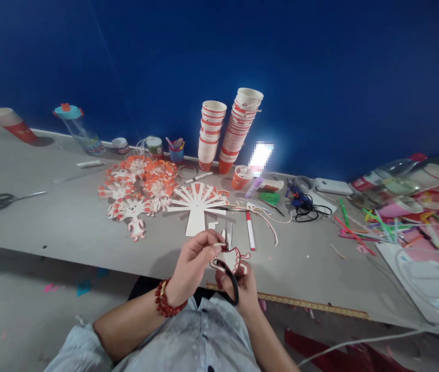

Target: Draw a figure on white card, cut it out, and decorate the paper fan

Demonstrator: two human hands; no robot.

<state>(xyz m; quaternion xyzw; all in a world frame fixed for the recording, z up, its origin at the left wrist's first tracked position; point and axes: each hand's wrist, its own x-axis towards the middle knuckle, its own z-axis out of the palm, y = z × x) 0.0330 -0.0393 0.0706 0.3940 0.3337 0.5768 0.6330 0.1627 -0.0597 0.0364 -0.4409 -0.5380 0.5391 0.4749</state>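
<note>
My left hand (198,258) pinches a small white paper cutout (233,259) with red outlines and curled limbs, just over the table's front edge. In my right hand (247,290) is a pair of scissors (235,295) with black handles. The blades point away from me, close beside the cutout; fingers and paper partly hide them. Beyond the hands lies a white paper piece (196,219) cut into a fan of strips above a broad stem. Left of it sits a pile of orange-and-white paper figures (136,178). A red-and-white marker (250,231) lies just past my right hand.
Two tall stacks of paper cups (212,134) stand against the blue wall, beside a bright, blurred-out phone-like patch. More scissors (2,201) and a water bottle (81,132) are at left. Colourful sticks (354,232), paper, bottles and a power strip (424,276) crowd the right.
</note>
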